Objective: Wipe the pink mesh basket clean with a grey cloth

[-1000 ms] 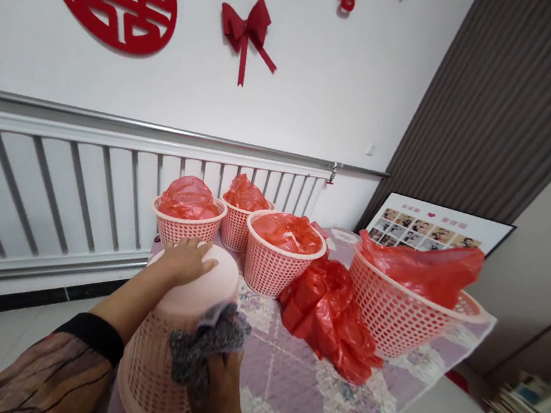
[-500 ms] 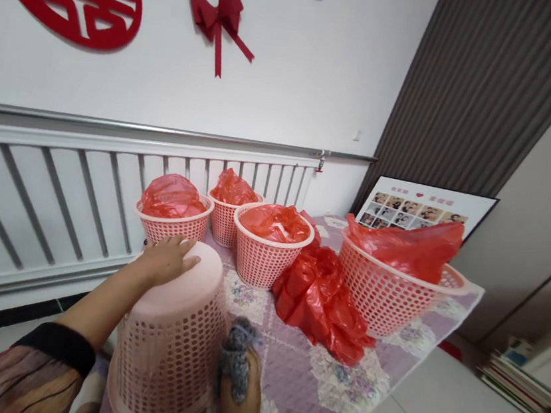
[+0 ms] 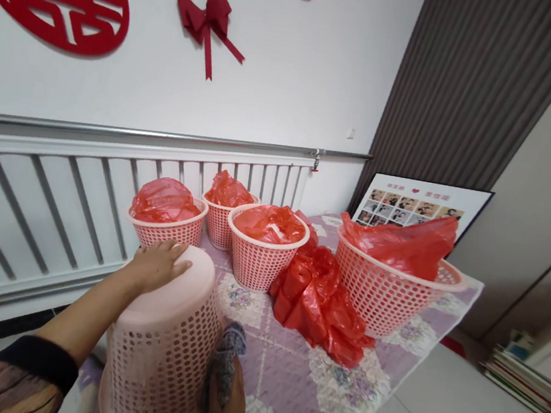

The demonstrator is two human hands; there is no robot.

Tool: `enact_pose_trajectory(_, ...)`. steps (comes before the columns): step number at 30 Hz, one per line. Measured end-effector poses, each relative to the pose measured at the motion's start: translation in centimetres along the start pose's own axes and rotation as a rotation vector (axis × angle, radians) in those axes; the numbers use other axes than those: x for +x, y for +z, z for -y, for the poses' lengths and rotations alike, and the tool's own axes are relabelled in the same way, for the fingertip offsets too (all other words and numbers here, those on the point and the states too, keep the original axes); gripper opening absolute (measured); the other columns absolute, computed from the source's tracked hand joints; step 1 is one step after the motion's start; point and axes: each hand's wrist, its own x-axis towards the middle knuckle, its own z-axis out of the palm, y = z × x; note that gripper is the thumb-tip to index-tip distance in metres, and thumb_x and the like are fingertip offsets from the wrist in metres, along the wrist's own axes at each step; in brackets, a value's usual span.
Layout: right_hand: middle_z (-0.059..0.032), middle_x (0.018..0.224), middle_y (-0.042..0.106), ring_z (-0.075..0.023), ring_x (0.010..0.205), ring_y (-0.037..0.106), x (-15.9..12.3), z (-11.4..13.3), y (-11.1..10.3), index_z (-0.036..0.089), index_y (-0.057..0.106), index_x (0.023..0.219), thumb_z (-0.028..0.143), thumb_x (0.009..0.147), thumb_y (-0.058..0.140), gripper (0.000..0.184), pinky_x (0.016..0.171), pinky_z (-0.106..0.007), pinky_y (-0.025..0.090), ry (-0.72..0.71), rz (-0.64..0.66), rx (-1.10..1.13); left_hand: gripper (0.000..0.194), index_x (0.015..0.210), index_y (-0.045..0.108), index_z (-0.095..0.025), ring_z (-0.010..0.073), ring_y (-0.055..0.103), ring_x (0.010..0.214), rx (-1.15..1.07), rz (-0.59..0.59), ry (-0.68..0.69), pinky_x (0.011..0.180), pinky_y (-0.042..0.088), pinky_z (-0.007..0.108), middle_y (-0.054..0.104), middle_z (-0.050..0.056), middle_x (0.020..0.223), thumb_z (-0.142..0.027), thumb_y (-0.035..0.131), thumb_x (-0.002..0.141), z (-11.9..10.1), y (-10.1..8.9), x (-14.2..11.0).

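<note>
A pale pink plastic basket with round holes stands upside down at the near edge, its solid base facing up. My left hand lies flat on that base with its fingers stretched out. A crumpled grey cloth is in my right hand, pressed to the basket's right side. Part of the right hand's grip is hidden by the cloth. Behind the upturned basket is an upright pink basket with a red plastic bag in it.
More bag-lined baskets stand behind, and a larger one at the right. A heap of red plastic bags lies between them on the purple floral tablecloth. A white radiator runs along the wall.
The grey cloth and my right hand have moved slightly left along the basket's side. My left hand stays on the base. The whole view has shifted a little.
</note>
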Motion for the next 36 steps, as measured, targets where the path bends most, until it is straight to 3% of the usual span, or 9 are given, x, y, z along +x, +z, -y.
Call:
enact_pose_trajectory(5, -0.0205, 0.148, 0.064, -0.0439, 0.138, 0.06, 0.5, 3.2, 1.4, 0.018, 0.064, 0.14, 0.047, 0.096, 0.061, 0.053, 0.11, -0.07, 0.052, 0.077, -0.072, -0.051, 0.083, 0.166, 0.03, -0.021, 0.0406, 0.028, 0.161, 0.009, 0.003, -0.005, 0.123, 0.029, 0.071, 0.027, 0.017, 0.176, -0.063, 0.02, 0.094, -0.1, -0.2, -0.2)
enact_pose_trajectory(9, -0.0131, 0.164, 0.049, -0.0403, 0.154, 0.042, 2.8, 11.1, 1.7, 0.027, 0.053, 0.153, 0.036, 0.097, 0.062, 0.058, 0.116, -0.069, 0.048, -0.309, -0.053, -0.134, 0.085, 0.166, 0.028, -0.02, 0.039, 0.026, 0.162, 0.012, 0.007, 0.001, 0.123, 0.029, 0.07, 0.027, 0.017, 0.176, -0.063, 0.019, 0.094, -0.1, -0.2, -0.2)
enact_pose_trajectory(12, -0.0102, 0.169, 0.04, -0.0407, 0.161, 0.026, 3.9, 15.2, 0.8, 0.028, 0.05, 0.156, 0.032, 0.088, 0.071, 0.071, 0.121, -0.067, 0.042, -0.538, 0.124, -0.203, 0.085, 0.167, 0.027, -0.019, 0.0393, 0.026, 0.162, 0.024, 0.005, -0.001, 0.123, 0.029, 0.069, 0.027, 0.018, 0.176, -0.062, 0.02, 0.094, -0.2, -0.1, -0.2)
enact_pose_trajectory(15, -0.0081, 0.164, 0.048, -0.0422, 0.157, 0.032, 3.0, 14.3, 0.5, 0.034, 0.06, 0.146, 0.038, 0.079, 0.08, 0.071, 0.121, -0.067, 0.042, -0.558, 0.209, -0.251, 0.085, 0.166, 0.028, -0.019, 0.0389, 0.027, 0.162, 0.025, 0.005, 0.0, 0.123, 0.03, 0.068, 0.027, 0.019, 0.176, -0.062, 0.019, 0.094, -0.2, -0.1, -0.1)
enact_pose_trajectory(21, -0.0142, 0.144, 0.068, -0.0397, 0.142, 0.057, -2.3, 3.3, -0.5, 0.028, 0.073, 0.133, 0.014, 0.078, 0.073, 0.057, 0.116, -0.058, 0.05, -0.198, 0.242, -0.36, 0.083, 0.166, 0.03, -0.021, 0.0396, 0.028, 0.161, 0.024, -0.003, -0.003, 0.123, 0.03, 0.069, 0.028, 0.019, 0.175, -0.062, 0.021, 0.095, 0.2, 0.1, 0.1)
enact_pose_trajectory(24, -0.014, 0.136, 0.073, -0.0395, 0.134, 0.063, -2.8, 0.4, -1.7, 0.025, 0.077, 0.121, 0.018, 0.073, 0.074, 0.049, 0.112, -0.057, 0.054, -0.086, 0.222, -0.208, 0.083, 0.166, 0.03, -0.02, 0.0396, 0.027, 0.162, 0.019, -0.01, 0.001, 0.123, 0.03, 0.069, 0.029, 0.019, 0.175, -0.062, 0.021, 0.095, 0.1, 0.0, -0.1)
enact_pose_trajectory(29, -0.0117, 0.139, 0.071, -0.0331, 0.128, 0.068, 0.5, 4.5, -3.3, 0.024, 0.065, 0.137, 0.025, 0.088, 0.062, 0.05, 0.109, -0.054, 0.058, 0.074, -0.099, 0.085, 0.081, 0.166, 0.031, -0.02, 0.0383, 0.032, 0.16, 0.012, 0.019, 0.148, 0.124, 0.032, 0.064, 0.033, 0.018, 0.173, -0.06, 0.026, 0.095, -1.1, -0.5, -1.0)
enact_pose_trajectory(33, -0.0118, 0.157, 0.056, -0.0367, 0.147, 0.051, 3.5, 10.8, -3.7, 0.027, 0.06, 0.145, 0.029, 0.087, 0.069, 0.059, 0.119, -0.06, 0.047, -0.267, -0.063, 0.05, 0.08, 0.165, 0.032, -0.021, 0.0351, 0.03, 0.161, -0.008, 0.034, 0.263, 0.129, 0.027, 0.06, 0.032, 0.015, 0.174, -0.059, 0.032, 0.095, -2.2, -0.4, -1.3)
enact_pose_trajectory(36, -0.0093, 0.162, 0.05, -0.0403, 0.154, 0.041, 4.5, 12.6, -3.2, 0.029, 0.064, 0.144, 0.034, 0.084, 0.07, 0.06, 0.123, -0.065, 0.039, -0.391, 0.039, 0.013, 0.08, 0.165, 0.032, -0.02, 0.0339, 0.027, 0.163, -0.013, 0.038, 0.294, 0.131, 0.023, 0.059, 0.03, 0.015, 0.175, -0.059, 0.033, 0.096, -2.4, -0.3, -1.1)
